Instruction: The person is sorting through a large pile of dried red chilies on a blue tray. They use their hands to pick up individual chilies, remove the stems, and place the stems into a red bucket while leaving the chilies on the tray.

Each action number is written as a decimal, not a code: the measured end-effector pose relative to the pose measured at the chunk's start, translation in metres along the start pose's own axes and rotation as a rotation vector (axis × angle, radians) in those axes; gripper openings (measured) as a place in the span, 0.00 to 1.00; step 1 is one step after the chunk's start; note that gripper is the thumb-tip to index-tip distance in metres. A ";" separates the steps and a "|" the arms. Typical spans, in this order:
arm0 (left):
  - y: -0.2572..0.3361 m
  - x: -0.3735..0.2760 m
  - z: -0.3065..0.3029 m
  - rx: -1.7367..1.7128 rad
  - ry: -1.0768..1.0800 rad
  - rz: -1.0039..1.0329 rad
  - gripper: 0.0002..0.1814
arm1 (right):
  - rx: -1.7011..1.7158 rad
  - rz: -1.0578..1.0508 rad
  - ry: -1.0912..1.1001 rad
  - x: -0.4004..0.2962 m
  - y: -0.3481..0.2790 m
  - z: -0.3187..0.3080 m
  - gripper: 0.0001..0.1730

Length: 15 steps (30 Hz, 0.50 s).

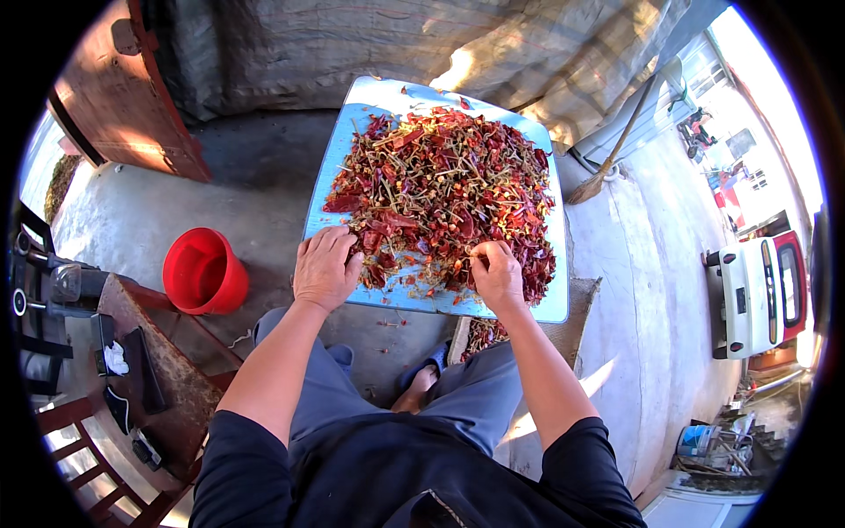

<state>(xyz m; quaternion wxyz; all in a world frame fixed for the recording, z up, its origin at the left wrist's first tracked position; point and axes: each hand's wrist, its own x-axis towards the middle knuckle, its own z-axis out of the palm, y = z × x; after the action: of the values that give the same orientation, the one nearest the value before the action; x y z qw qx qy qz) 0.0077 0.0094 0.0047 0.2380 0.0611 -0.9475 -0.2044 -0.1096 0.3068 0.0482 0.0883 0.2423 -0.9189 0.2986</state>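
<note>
A broad heap of dried red chili peppers (449, 178), mixed with pale stems and loose seeds, covers most of a light-blue tabletop (330, 178). My left hand (327, 264) rests palm down at the heap's near left edge, its thumb apart from the fingers. Some fingertips are hidden against the heap and tabletop. At the near right of the heap, my right hand (496, 270) has thumb and forefinger pinched on a small pale chili stem (473, 255). Scattered seeds and bits lie on the tabletop between the hands.
A red plastic bucket (206, 270) stands on the concrete floor to the left. Under the table's near right corner, a box (485, 336) holds more chilies. A wooden bench (178, 369) bears small items. A broom (610, 162) leans at right; a white vehicle (752, 297) stands farther off.
</note>
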 end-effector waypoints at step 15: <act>-0.004 -0.001 0.005 0.018 0.005 0.003 0.17 | 0.553 0.542 -0.165 -0.005 0.012 -0.016 0.13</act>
<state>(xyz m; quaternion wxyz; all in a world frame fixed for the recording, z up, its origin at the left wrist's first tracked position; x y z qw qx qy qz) 0.0059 0.0080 -0.0015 0.2401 0.0621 -0.9489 -0.1954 -0.1113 0.3266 0.0532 -0.1366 0.0289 -0.8385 0.5268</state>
